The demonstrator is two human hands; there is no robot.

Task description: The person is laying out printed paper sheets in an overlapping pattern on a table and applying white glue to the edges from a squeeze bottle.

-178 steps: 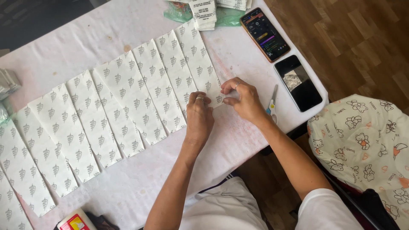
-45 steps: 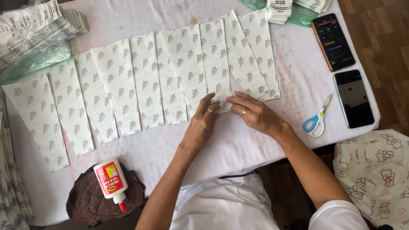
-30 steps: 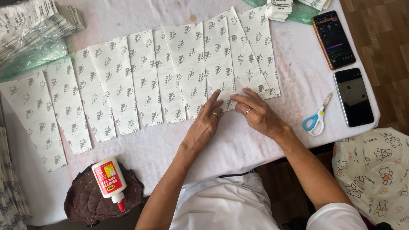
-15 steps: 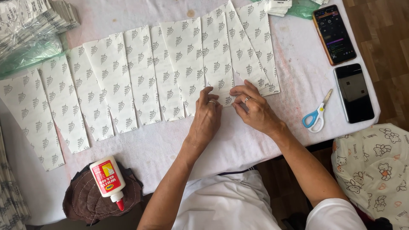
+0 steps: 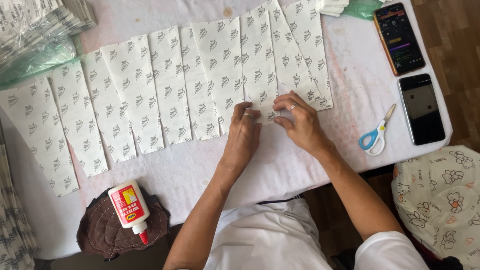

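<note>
A row of white paper strips [image 5: 165, 85] printed with small grey leaf marks lies overlapped across the white table [image 5: 300, 170]. My left hand [image 5: 243, 135] rests flat on the table with its fingertips on the lower end of one strip [image 5: 257, 65]. My right hand [image 5: 300, 120] presses the same lower end from the right, fingers bent over the paper's edge. Both hands touch each other over that strip. A ring shows on each hand.
A white glue bottle with a red label [image 5: 129, 205] lies on a brown cloth [image 5: 100, 232] at the front left. Blue-handled scissors [image 5: 376, 137] and two phones [image 5: 400, 35] [image 5: 421, 107] lie at the right. Stacked paper and a green bag [image 5: 35, 55] sit at the far left. A patterned cushion [image 5: 445, 200] is beside the table.
The view has shifted so the strips sit further right and lower. My hands stay on the lower end of the same strip, now pressed closer together.
</note>
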